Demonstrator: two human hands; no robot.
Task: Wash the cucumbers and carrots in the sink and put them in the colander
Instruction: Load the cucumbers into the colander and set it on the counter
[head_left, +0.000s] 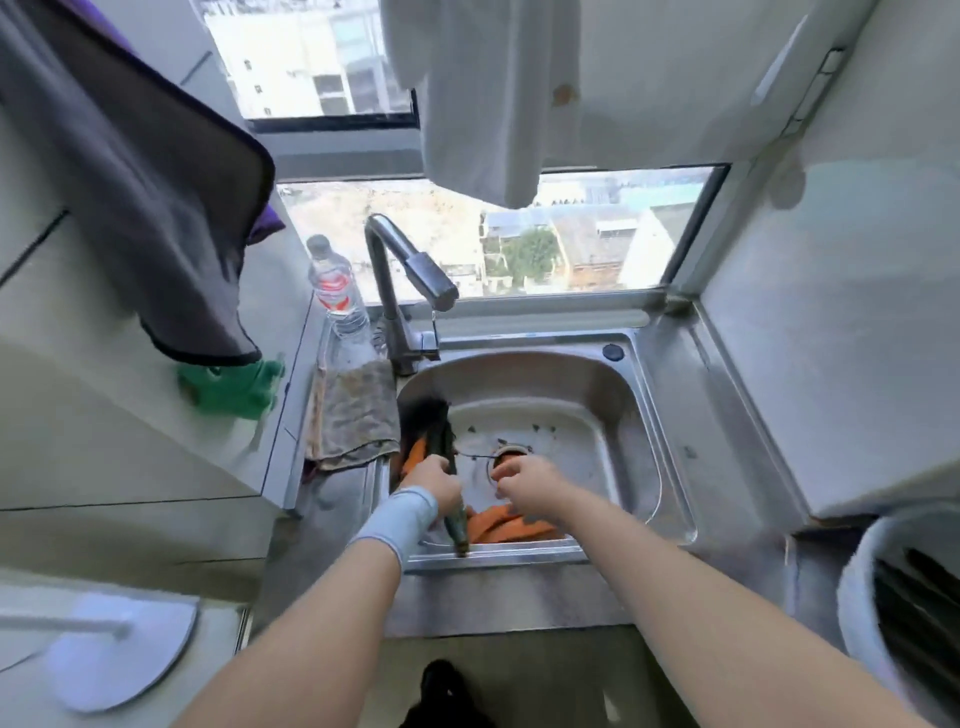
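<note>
In the steel sink (644, 415) my left hand (435, 483) grips a dark green cucumber (457, 525) that runs from the basin's left side toward the near rim. Orange carrots (506, 525) lie at the near edge of the basin under my right wrist. Another carrot (414, 453) and more dark cucumbers (434, 421) rest against the left wall. My right hand (524, 480) hovers over the drain (511, 457) with fingers curled; I cannot tell if it pinches anything. No colander is recognisable in view.
The tap (410, 270) arches over the sink's back left. A plastic bottle (335, 286) and a dirty cloth (353, 415) sit on the left rim. A white bucket (904, 597) stands at the right. Towels hang overhead, and a green cloth (234, 387) lies left.
</note>
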